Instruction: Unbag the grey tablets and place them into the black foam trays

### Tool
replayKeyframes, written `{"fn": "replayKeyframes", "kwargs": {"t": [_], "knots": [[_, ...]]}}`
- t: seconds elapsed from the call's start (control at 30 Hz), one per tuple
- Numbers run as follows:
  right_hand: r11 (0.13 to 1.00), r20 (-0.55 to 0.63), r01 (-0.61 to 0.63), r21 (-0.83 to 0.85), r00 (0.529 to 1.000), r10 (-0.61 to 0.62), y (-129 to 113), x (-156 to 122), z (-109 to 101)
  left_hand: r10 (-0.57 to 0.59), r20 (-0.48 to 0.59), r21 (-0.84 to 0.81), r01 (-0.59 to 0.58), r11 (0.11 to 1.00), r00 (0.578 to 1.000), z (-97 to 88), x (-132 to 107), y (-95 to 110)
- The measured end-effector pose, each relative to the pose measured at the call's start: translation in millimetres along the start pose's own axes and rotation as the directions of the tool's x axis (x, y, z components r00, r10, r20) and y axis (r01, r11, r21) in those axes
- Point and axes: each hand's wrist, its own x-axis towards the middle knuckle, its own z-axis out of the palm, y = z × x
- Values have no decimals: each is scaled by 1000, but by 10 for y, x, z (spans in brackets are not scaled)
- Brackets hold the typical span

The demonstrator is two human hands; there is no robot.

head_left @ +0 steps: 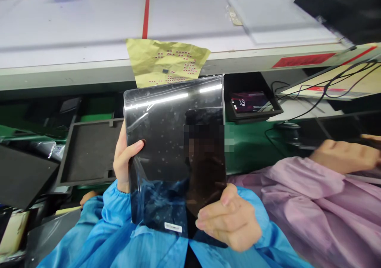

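Note:
A dark, glossy tablet-like panel (166, 141) is held up in front of my chest, its shiny face toward me. Clear film covers it, and a small white barcode label (173, 227) sits near its bottom edge. My left hand (126, 157) grips the left edge, thumb on the face and the other fingers mostly behind. At the lower right corner, my right hand (233, 220) is closed around the panel with its fingers bent over the front. Light streaks and dark reflections show on the surface.
A white shelf (98, 26) with red tape runs across the back, and a yellow printed sheet (166, 61) hangs from it. Below are a grey tray (89, 153), a lit device in a black box (251, 102) and black cables (324, 85). A co-worker's pink sleeve (303, 184) is close on the right.

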Motion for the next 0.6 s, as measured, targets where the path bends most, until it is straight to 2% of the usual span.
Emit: {"fn": "replayKeyframes", "kwargs": {"t": [0.07, 0.13, 0.23, 0.33, 0.53, 0.6], "knots": [[999, -14, 14, -32, 1000, -15, 6, 63, 18, -1, 12, -14, 2, 1000, 1000, -14, 15, 14], [996, -78, 73, -54, 994, -77, 3, 118, 49, 8, 24, -15, -8, 1000, 1000, -26, 33, 25], [971, -261, 234, -55, 935, -240, 2, 196, 122, 30, 53, 32, -31, 999, 998, -45, 59, 38], [939, -344, 340, -51, 877, -336, 16, 278, 178, 43, 70, 70, -48, 996, 997, -63, 79, 53], [954, -239, 299, -26, 924, -297, 29, 337, 116, 2, 72, 67, -7, 998, 997, -122, 124, 108], [970, -118, 245, -8, 963, -244, 74, 323, 140, -33, 54, 79, 28, 996, 998, -213, 161, 117]]}}
